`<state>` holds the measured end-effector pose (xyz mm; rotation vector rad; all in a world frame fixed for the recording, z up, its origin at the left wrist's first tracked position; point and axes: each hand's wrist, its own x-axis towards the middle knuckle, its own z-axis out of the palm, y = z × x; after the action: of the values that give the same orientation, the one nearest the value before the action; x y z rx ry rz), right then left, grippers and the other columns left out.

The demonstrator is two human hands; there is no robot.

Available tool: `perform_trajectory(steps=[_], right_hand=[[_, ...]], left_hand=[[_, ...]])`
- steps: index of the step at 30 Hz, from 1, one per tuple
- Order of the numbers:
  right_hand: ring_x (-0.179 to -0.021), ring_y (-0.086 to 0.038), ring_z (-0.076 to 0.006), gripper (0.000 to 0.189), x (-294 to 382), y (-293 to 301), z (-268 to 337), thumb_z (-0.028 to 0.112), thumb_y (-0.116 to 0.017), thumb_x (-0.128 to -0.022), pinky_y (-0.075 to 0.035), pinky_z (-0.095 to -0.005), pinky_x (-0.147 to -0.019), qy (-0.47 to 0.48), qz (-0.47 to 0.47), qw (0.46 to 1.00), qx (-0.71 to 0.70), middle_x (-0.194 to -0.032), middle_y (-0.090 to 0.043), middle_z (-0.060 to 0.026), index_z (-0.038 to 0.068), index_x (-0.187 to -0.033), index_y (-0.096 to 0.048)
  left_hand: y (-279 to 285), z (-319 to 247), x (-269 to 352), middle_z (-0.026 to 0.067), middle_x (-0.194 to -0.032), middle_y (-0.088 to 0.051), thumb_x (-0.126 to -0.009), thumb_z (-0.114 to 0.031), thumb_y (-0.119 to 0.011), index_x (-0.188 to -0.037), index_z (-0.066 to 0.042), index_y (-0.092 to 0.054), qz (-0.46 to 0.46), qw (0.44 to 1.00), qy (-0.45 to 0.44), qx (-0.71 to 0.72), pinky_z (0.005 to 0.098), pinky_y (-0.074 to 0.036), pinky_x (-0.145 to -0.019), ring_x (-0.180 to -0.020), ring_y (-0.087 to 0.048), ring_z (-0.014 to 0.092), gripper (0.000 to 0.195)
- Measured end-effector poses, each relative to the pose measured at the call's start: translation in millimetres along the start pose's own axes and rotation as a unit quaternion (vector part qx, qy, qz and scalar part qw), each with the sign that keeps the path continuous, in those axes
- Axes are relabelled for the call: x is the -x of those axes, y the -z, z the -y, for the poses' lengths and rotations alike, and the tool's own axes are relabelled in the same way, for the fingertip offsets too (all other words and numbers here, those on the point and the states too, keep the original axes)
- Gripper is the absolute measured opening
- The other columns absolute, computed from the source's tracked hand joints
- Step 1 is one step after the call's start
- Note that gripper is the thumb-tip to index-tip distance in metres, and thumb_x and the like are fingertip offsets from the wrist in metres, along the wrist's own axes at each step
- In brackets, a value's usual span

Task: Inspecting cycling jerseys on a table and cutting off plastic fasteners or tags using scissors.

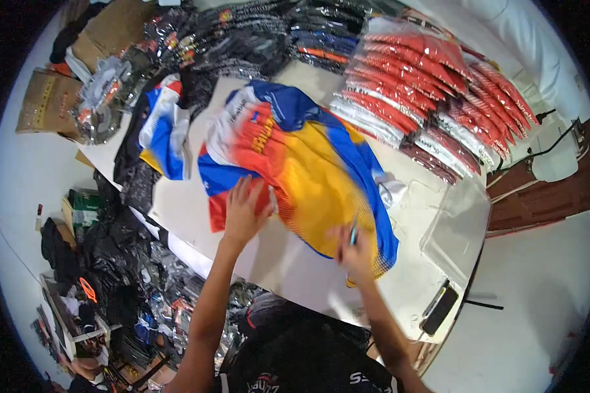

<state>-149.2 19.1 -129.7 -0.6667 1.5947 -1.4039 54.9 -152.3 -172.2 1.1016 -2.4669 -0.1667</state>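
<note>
A sports jersey [319, 182] in yellow, red, blue and white lies loosely spread and rumpled before me on the pale table [270, 270]. My left hand [246, 209] rests on a red and blue part of it, the fingers spread. In my right hand [358, 258] is a slim small tool [354, 235] with a teal part, over the jersey's yellow lower end. Blur hides its tip, so its exact kind is unclear. A second multicoloured garment [164, 132] lies further left, on top of black clothing [132, 142].
Stacks of red and white shirts in clear bags [398, 78] stand at the back right. Dark bagged garments [236, 44] line the back edge. A clear plastic sheet or bag [455, 236] and a phone [440, 309] lie at right. Bagged clothing [147, 290] is heaped lower left.
</note>
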Motion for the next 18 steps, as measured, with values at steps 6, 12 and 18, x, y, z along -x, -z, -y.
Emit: perform_trajectory(steps=[6, 12, 18], right_hand=[[-0.057, -0.056, -0.0112, 0.006, 95.4, 66.9, -70.2, 0.002, -0.051, -0.086, -0.047, -0.0250, -0.051, 0.040, -0.117, 0.989, 0.083, -0.075, -0.060, -0.0093, 0.003, -0.081, -0.047], [-0.052, -0.045, -0.0092, 0.025, 109.5, 106.6, -61.8, 0.016, -0.068, -0.077, -0.040, -0.0271, -0.048, 0.059, -0.332, 0.891, 0.304, -0.058, -0.052, -0.0039, -0.001, -0.070, -0.052], [-0.047, -0.046, -0.0098, 0.034, 106.7, 88.3, -92.9, 0.021, -0.074, -0.072, -0.038, -0.0294, -0.043, -0.001, -0.369, 0.854, 0.366, -0.051, -0.051, -0.0046, 0.000, -0.061, -0.049]], left_hand=[[-24.9, -14.8, 31.4, 0.0191, -0.143, -0.022, -0.081, -0.049, -0.054, -0.132, -0.011, -0.040, 0.045, 0.999, 0.016, -0.021, 0.0511, -0.015, -0.106, -0.133, -0.020, 0.034, 0.065], [-21.1, -69.7, 40.0, 0.0159, -0.134, -0.038, -0.072, -0.027, -0.070, -0.119, -0.010, -0.050, -0.088, 0.989, -0.053, 0.102, 0.0513, -0.026, -0.100, -0.127, -0.031, 0.035, 0.054], [-44.5, -152.0, 57.6, 0.0116, -0.117, -0.051, -0.073, -0.014, -0.065, -0.098, -0.004, -0.060, 0.078, 0.947, -0.221, 0.221, 0.0456, -0.031, -0.096, -0.117, -0.041, 0.030, 0.027]])
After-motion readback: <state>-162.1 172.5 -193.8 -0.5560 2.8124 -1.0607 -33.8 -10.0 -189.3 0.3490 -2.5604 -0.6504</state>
